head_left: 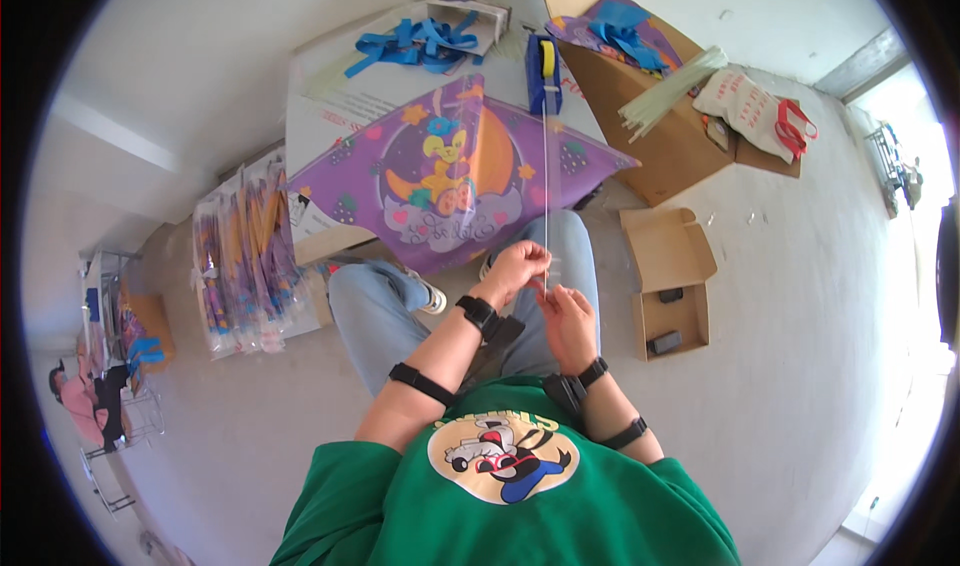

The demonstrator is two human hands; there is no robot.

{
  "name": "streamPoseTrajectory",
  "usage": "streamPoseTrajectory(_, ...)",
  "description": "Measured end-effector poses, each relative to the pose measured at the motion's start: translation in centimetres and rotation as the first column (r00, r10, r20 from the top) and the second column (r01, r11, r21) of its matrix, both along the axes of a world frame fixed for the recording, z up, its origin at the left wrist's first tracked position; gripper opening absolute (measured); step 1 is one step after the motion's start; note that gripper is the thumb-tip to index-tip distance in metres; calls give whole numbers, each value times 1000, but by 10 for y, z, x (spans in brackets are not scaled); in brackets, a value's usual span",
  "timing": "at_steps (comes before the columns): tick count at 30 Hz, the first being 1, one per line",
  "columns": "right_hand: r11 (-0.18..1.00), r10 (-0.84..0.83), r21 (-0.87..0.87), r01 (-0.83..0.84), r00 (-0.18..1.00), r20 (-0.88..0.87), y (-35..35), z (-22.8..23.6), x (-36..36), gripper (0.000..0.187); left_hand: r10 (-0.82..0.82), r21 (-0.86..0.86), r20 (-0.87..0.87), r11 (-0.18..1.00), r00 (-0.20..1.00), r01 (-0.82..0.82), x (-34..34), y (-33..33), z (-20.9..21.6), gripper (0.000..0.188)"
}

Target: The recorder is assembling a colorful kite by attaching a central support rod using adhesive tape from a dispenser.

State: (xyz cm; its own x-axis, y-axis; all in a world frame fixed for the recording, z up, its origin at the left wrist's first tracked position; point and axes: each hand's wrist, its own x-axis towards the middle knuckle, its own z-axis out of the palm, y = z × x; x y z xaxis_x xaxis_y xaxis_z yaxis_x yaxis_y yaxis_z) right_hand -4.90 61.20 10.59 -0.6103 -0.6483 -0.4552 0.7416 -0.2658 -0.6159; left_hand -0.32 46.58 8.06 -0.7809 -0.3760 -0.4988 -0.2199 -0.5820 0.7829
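Observation:
A thin white rod [546, 186] runs from the blue tape dispenser [544, 81], which carries a yellow roll, down toward my lap. My left hand [515, 271] pinches the rod near its lower end. Just below, my right hand [568, 318] has its fingertips closed at the rod's tip, in front of my jeans. A small clear piece shows beside the fingers, too faint to name. Beyond my hands lies a purple diamond-shaped kite [365, 191] with a yellow rabbit on an orange crescent moon. It covers much of the table, its near corner hanging over the edge.
Blue ribbons [415, 44] lie at the back of the table [312, 228]. A large cardboard box [650, 156] at the right bears pale rods [672, 91] and a cloth bag [745, 111]. An open small box [672, 316] is on the floor. Bagged kites [245, 251] stand left; a person [88, 401] sits far left.

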Motion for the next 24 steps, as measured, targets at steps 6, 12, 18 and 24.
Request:
streamPoseTrajectory(6,990,21,138,-9,996,-87,4,15,-2,9,22,-128,77,992,997,-12,48,-16,1,13)
streamPoseTrajectory(12,989,0,147,10,998,-70,15,28,-13,7,372,-549,302,821,878,-159,128,-117,18,13)
streamPoseTrajectory(18,967,93,243,-75,993,-67,14,46,-21,4,667,-901,413,201,620,383,210,-312,6,9)
streamPoseTrajectory(24,941,166,307,-145,985,-46,29,59,-40,8,687,-711,574,149,445,687,184,-427,-9,16)
